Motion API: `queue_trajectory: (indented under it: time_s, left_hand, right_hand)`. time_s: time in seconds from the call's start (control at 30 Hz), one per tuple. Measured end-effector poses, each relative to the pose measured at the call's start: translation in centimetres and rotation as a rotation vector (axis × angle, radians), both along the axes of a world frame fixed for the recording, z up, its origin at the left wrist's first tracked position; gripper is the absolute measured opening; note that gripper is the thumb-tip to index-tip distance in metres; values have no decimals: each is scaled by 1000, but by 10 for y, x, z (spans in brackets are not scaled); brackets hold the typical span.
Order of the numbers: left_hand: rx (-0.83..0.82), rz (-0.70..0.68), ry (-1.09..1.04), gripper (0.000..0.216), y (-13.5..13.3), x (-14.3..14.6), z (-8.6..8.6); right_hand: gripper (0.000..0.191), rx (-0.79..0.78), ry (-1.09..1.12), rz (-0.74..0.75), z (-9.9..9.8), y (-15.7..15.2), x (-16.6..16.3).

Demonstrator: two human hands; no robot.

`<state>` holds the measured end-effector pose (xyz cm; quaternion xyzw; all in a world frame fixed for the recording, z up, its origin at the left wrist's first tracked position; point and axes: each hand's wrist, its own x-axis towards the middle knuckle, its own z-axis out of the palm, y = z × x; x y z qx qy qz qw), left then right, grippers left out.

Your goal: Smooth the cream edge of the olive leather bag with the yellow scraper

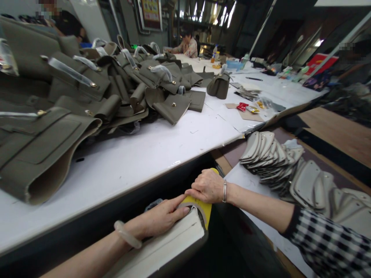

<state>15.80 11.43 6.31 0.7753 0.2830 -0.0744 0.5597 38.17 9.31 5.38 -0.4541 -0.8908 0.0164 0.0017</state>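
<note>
I am pressing a curved yellow leather-like strip (pixel 200 206) down over the end of a thick white-edged board (pixel 171 241) below the white table's edge (pixel 139 170). My left hand (pixel 158 221) lies flat, fingers extended on the strip, gripping nothing; my right hand (pixel 207 186) is curled over the strip's top, holding it down. Next, I judge, comes smoothing it along the board. Beyond the board, olive-green leather bag panels (pixel 87 96) pile on the table; right of it, grey stitched pieces (pixel 278 158) fan out.
</note>
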Motion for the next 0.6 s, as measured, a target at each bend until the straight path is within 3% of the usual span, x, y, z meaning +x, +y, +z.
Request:
queue_trajectory:
  time_s: [0.6]
  left_hand:
    - [37, -5, 0, 57, -2, -1, -3]
  right_hand:
    - [63, -54, -31, -31, 0, -8, -5]
